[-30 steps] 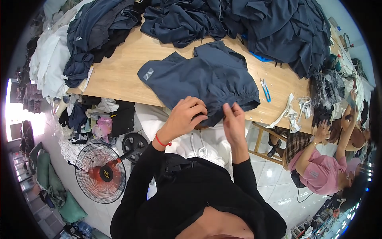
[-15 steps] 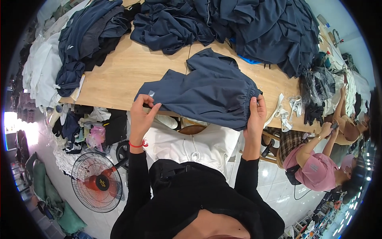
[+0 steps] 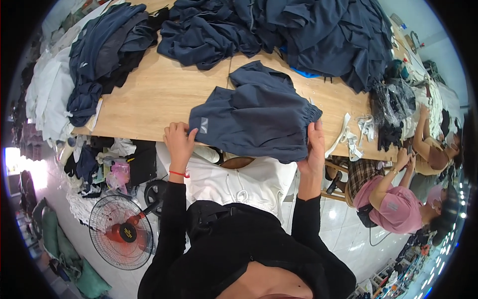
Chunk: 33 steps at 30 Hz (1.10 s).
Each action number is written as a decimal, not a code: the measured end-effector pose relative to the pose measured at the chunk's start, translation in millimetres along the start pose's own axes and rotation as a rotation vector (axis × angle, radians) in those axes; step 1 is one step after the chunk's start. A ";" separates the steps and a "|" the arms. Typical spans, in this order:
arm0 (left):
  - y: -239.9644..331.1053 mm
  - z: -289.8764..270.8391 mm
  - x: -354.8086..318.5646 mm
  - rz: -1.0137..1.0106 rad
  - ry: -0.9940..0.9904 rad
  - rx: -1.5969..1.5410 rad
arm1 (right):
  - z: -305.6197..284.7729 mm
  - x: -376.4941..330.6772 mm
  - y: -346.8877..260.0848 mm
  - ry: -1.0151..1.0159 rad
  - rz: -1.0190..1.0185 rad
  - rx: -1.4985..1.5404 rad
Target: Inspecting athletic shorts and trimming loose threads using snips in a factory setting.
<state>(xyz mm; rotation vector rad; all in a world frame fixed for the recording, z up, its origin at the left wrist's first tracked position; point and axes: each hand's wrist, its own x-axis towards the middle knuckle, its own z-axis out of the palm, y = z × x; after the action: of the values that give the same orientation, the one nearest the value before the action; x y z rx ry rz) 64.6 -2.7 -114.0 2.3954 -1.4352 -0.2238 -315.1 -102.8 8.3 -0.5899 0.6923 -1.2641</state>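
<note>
Dark blue shorts (image 3: 254, 122) lie across the near edge of the table, gathered elastic waist to the right and leg openings to the left. A small pale patch shows near one hem. My right hand (image 3: 313, 149) grips the waist end, thumb on top and fingers partly hidden beneath the cloth. Beside the patched hem, my left hand (image 3: 179, 143) rests at the table edge, its thumb apart from the bent fingers and by the cloth's edge. No cloth shows between that thumb and the fingers.
Dark garments heap up at the table's far side (image 3: 318, 35), with another pile (image 3: 107, 47) at left. White strips (image 3: 347, 137) and a clear plastic bag (image 3: 396, 102) lie at right. White cloth (image 3: 239, 182) hangs before me. A fan (image 3: 122, 231) stands lower left; a person in pink (image 3: 393, 207) sits right.
My left hand has come off the hem and shifted slightly left. The patched leg now lies flatter, its patch fully visible. My right hand still holds the waist, slightly lower.
</note>
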 end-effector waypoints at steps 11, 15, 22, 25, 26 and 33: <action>7.0 -115.8 -3.2 -0.148 0.493 -1.426 | -25.8 15.3 -29.2 0.189 -0.166 -0.158; 25.7 -153.9 -2.8 -0.171 0.574 -1.281 | -18.2 12.6 -37.3 0.142 -0.199 -0.185; 30.0 -168.2 -2.1 -0.137 0.353 -1.426 | -17.3 10.7 -49.3 0.125 -0.242 -0.230; 23.3 -154.6 2.7 -0.072 0.390 -1.367 | -24.0 10.9 -45.4 0.127 -0.216 -0.246; 22.0 -151.9 2.2 -0.102 0.346 -1.369 | -26.1 11.1 -43.5 0.129 -0.200 -0.253; 55.1 -145.8 -16.3 -0.160 0.142 -1.552 | -37.0 16.5 -34.3 0.227 -0.133 -0.182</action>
<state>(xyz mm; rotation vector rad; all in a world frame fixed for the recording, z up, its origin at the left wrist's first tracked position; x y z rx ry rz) 55.6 17.7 41.2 1.1429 -0.5081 -0.8067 -362.4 -127.0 6.6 -0.6558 0.9780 -1.4144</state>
